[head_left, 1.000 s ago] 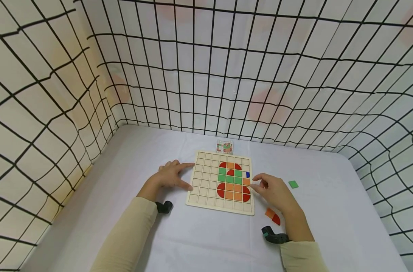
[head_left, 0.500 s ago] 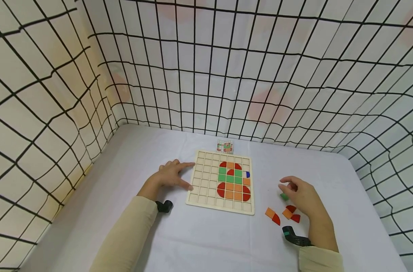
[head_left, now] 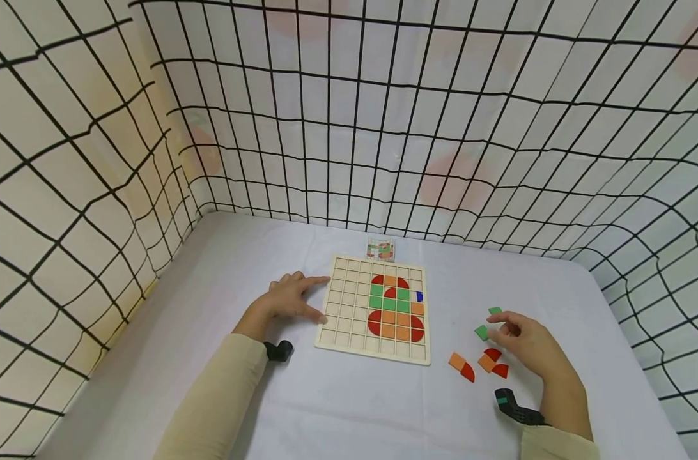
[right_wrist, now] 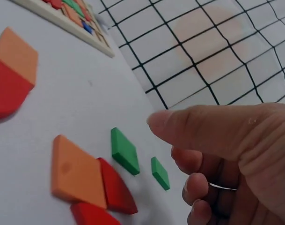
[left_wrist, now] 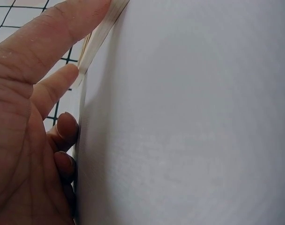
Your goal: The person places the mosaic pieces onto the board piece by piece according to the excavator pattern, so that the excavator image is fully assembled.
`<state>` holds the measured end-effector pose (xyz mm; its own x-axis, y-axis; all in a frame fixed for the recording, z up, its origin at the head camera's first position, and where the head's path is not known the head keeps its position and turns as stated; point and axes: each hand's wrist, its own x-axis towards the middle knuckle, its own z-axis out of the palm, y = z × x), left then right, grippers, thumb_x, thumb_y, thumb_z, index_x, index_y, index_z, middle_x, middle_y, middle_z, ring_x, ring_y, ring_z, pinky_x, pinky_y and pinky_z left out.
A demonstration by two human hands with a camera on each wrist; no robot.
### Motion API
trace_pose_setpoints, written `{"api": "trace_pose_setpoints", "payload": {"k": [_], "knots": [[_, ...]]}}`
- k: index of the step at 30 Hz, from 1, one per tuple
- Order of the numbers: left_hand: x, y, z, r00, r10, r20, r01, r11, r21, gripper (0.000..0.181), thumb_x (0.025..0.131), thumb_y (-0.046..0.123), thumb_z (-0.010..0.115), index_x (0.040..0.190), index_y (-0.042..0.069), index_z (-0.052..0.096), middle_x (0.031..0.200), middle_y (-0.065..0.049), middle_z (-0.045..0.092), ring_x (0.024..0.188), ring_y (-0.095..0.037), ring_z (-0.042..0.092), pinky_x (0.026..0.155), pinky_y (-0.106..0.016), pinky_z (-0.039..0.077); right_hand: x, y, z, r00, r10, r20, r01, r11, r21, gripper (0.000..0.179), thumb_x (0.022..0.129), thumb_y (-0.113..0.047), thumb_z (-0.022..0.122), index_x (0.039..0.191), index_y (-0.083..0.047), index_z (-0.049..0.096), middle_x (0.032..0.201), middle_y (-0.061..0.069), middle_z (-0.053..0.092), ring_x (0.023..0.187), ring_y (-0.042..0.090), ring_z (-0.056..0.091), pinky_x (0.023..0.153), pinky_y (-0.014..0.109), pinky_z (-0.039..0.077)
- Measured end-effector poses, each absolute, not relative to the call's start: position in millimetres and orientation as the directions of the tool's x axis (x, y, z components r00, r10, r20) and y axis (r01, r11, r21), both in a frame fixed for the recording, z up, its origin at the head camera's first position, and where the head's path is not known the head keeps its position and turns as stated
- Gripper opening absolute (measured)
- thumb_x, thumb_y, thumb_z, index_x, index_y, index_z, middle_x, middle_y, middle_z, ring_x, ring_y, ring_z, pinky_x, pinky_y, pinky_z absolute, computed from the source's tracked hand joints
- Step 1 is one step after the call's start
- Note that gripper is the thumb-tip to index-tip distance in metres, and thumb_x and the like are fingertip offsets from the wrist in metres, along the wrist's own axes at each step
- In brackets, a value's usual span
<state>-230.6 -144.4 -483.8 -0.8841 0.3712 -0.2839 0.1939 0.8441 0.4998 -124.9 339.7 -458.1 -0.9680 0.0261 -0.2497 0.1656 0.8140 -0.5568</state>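
The left hand (head_left: 288, 296) lies with thumb and forefinger stretched wide apart, their tips against the left edge of the wooden grid board (head_left: 349, 306), bracing it without gripping. Over on the right, the right hand (head_left: 521, 335) hovers beside two green square tiles (head_left: 481, 333), thumb and forefinger parted, other fingers loosely bent, nothing held. Nearer the person, an orange square tile (head_left: 487, 363) sits amid two red quarter-round tiles (head_left: 501, 370), with another orange-and-red pair (head_left: 461, 367) to their left. The board rests on a white cloth (head_left: 355, 409), coloured pieces filling part of its right half, a small pattern card (head_left: 380, 249) just behind it. Black wire mesh (head_left: 337, 160) rises around the table before pale sheeting. The left wrist view alone shows the last fingers curled under; the right wrist view brings out the tiles' thickness.
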Motion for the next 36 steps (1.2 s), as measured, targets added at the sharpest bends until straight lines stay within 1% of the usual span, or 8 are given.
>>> {"api": "trace_pose_setpoints", "payload": {"k": [3,6,11,16,18,22,31,36], "knots": [[-230.2,-144.1,-483.7,-0.885,0.373,-0.280,0.198,0.843,0.500,0.098,0.068,0.059,0.087,0.154,0.041,0.043,0.119,0.000,0.053,0.097,-0.018,0.042,0.084,-0.038,0.029,-122.9,333.8,-460.6,-0.958,-0.006,-0.288,0.172,0.791,-0.587,0.045,0.094,-0.035,0.073,0.131,-0.011,0.063,0.094,0.006,0.053,0.087,0.022,0.051,0.065,0.030,0.043],[-230.1,-144.2,-483.6,-0.884,0.375,-0.279,0.199,0.842,0.501,0.098,0.068,0.059,0.087,0.154,0.041,0.043,0.119,-0.001,0.053,0.098,-0.018,0.042,0.085,-0.039,0.029,-121.1,323.6,-460.7,-0.944,-0.042,-0.326,0.176,0.773,-0.610,0.042,0.090,-0.033,0.078,0.125,-0.012,0.066,0.089,0.005,0.055,0.077,0.019,0.053,0.060,0.027,0.043],[-230.0,-143.3,-481.4,-0.881,0.377,-0.284,0.199,0.842,0.502,0.098,0.068,0.060,0.087,0.154,0.040,0.043,0.119,-0.001,0.053,0.099,-0.018,0.042,0.086,-0.039,0.029,-118.3,307.8,-458.4,-0.920,-0.108,-0.377,0.161,0.772,-0.615,0.037,0.086,-0.031,0.081,0.114,-0.012,0.067,0.078,0.003,0.057,0.060,0.016,0.050,0.053,0.027,0.038],[-230.2,-143.6,-481.5,-0.882,0.376,-0.285,0.200,0.845,0.496,0.098,0.068,0.060,0.087,0.154,0.041,0.044,0.119,0.000,0.053,0.098,-0.018,0.042,0.085,-0.038,0.029,-117.7,296.9,-461.2,-0.910,-0.142,-0.390,0.129,0.797,-0.591,0.035,0.080,-0.035,0.086,0.102,-0.015,0.067,0.074,0.000,0.053,0.063,0.014,0.048,0.056,0.027,0.035],[-230.8,-144.2,-483.0,-0.882,0.375,-0.283,0.200,0.844,0.497,0.098,0.068,0.060,0.087,0.154,0.041,0.044,0.119,0.000,0.053,0.098,-0.018,0.042,0.084,-0.038,0.029,-116.9,294.3,-462.8,-0.909,-0.158,-0.386,0.107,0.807,-0.581,0.035,0.078,-0.034,0.087,0.099,-0.016,0.067,0.073,0.000,0.052,0.066,0.014,0.047,0.058,0.027,0.034],[-231.1,-144.4,-484.3,-0.884,0.373,-0.282,0.195,0.843,0.501,0.098,0.068,0.059,0.088,0.154,0.041,0.044,0.119,0.000,0.053,0.097,-0.018,0.042,0.083,-0.038,0.029,-114.8,291.3,-462.8,-0.907,-0.173,-0.385,0.091,0.811,-0.578,0.034,0.076,-0.031,0.089,0.097,-0.015,0.066,0.072,0.000,0.052,0.064,0.014,0.046,0.057,0.027,0.032],[-231.3,-143.3,-484.5,-0.885,0.370,-0.284,0.195,0.847,0.494,0.099,0.068,0.060,0.087,0.154,0.042,0.043,0.118,0.000,0.053,0.098,-0.018,0.042,0.083,-0.037,0.028,-115.0,288.1,-466.1,-0.925,-0.149,-0.349,0.071,0.836,-0.544,0.025,0.079,-0.024,0.085,0.096,-0.017,0.067,0.073,0.000,0.051,0.066,0.015,0.046,0.058,0.028,0.033],[-230.9,-142.3,-483.9,-0.887,0.365,-0.282,0.192,0.848,0.495,0.098,0.067,0.060,0.088,0.153,0.042,0.044,0.119,-0.001,0.053,0.098,-0.018,0.042,0.084,-0.038,0.029,-117.7,285.1,-470.5,-0.944,-0.105,-0.312,0.079,0.848,-0.523,0.024,0.085,-0.026,0.080,0.105,-0.017,0.069,0.074,0.001,0.052,0.069,0.017,0.048,0.059,0.029,0.035]]}}
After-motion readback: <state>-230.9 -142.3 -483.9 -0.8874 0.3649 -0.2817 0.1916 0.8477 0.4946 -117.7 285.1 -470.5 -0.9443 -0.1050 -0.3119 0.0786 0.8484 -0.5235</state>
